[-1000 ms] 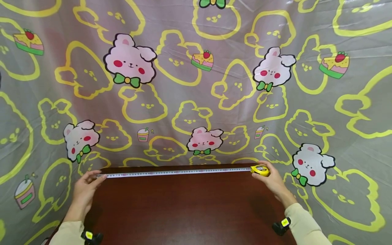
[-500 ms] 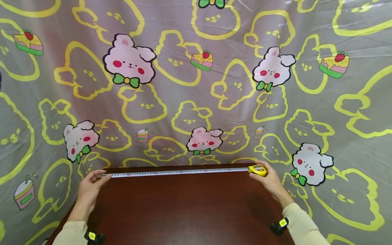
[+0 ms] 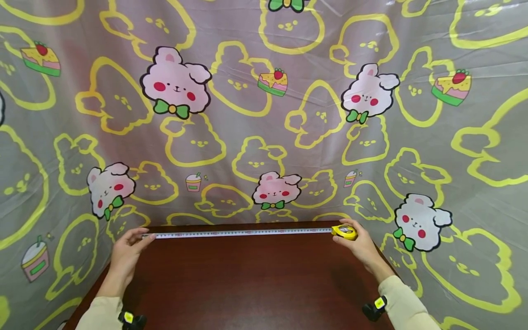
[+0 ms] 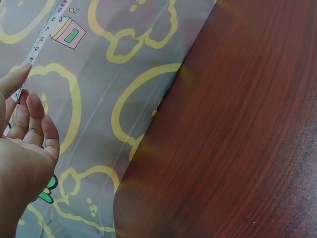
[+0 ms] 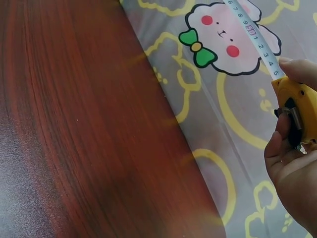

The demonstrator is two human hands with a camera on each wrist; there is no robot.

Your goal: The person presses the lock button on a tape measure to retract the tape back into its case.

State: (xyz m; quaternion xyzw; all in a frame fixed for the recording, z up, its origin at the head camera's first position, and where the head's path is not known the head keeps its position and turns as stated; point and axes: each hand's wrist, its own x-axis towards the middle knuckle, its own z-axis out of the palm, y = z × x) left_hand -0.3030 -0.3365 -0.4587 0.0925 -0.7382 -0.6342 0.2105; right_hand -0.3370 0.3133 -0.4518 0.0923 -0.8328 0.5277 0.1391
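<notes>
A yellow tape measure (image 3: 345, 232) sits in my right hand (image 3: 363, 247), gripped between thumb and fingers at the right of the head view. Its white blade (image 3: 243, 233) stretches out straight to the left, over the far part of the table. At the other end my left hand (image 3: 127, 256) pinches the blade's tip between thumb and fingers. The left wrist view shows the thumb (image 4: 17, 79) on the blade's end, the other fingers loosely bent below. In the right wrist view the case (image 5: 299, 106) lies in the hand, with the blade leaving its mouth near the thumb.
A dark red-brown wooden table (image 3: 247, 284) spreads below the hands. Behind it and along both sides hangs a grey curtain (image 3: 305, 160) printed with cartoon bunnies, cakes and cups. Each wrist bears a small black camera (image 3: 134, 320).
Both hands have drawn closer together, the left moving right and the right slightly left. The length of blade out between them has become shorter.
</notes>
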